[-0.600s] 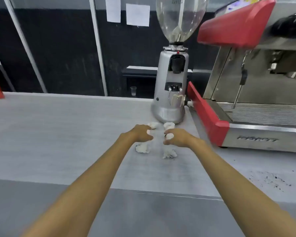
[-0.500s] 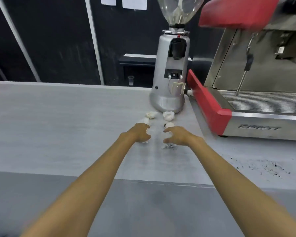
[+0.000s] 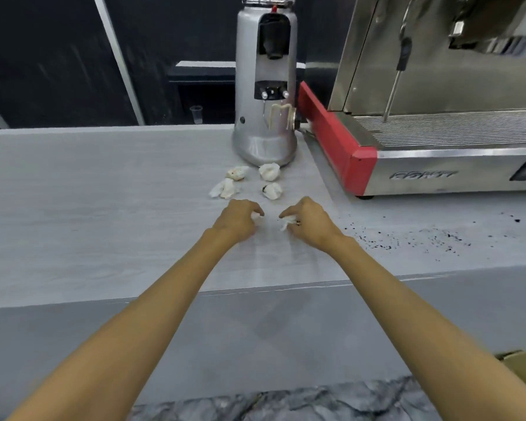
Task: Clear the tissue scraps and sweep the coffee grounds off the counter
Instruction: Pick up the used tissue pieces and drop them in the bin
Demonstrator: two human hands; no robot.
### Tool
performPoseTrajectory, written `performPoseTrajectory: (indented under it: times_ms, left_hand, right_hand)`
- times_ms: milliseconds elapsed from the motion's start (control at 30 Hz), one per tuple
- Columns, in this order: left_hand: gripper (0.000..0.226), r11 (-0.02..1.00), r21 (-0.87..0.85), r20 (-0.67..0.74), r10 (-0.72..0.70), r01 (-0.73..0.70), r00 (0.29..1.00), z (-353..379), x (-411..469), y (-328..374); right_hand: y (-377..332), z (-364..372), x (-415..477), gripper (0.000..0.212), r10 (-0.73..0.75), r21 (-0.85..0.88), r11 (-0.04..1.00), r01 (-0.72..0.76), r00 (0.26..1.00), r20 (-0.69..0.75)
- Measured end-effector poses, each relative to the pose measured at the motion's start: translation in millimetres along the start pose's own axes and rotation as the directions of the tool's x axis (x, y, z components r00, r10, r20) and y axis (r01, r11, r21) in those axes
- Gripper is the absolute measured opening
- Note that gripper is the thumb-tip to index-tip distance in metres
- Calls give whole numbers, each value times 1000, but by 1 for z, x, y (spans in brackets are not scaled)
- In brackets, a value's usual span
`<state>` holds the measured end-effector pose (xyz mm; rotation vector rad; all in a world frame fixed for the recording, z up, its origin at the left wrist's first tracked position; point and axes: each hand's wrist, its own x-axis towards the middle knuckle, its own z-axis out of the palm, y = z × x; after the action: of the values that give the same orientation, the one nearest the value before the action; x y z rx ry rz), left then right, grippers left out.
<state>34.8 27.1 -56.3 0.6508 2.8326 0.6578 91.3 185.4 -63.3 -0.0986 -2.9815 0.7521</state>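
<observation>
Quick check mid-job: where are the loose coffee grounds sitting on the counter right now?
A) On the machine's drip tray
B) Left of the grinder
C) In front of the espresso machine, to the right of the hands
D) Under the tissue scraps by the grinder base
C: the dark coffee grounds are scattered over the counter in front of the espresso machine, to the right of the right hand.

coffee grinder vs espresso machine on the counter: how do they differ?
The coffee grinder is a narrow upright silver column; the espresso machine is a wide boxy body that runs out of frame.
The espresso machine has red side trim; the coffee grinder is silver and black, with only a small red tab near its top.
Both stand on the grey counter, side by side.
</observation>
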Motion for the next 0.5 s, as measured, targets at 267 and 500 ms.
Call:
performPoseTrajectory:
  times_ms: [267, 500]
  left_hand:
    - [40, 941, -159, 204, 328, -300, 922, 22, -25, 166]
    - [30, 861, -230, 397, 509, -454, 764, 132, -51, 341]
  right_hand:
    - [94, -87, -115, 32, 228, 105, 971, -215, 965, -131]
    - [230, -144, -250, 36, 583, 297, 804, -515, 780, -227]
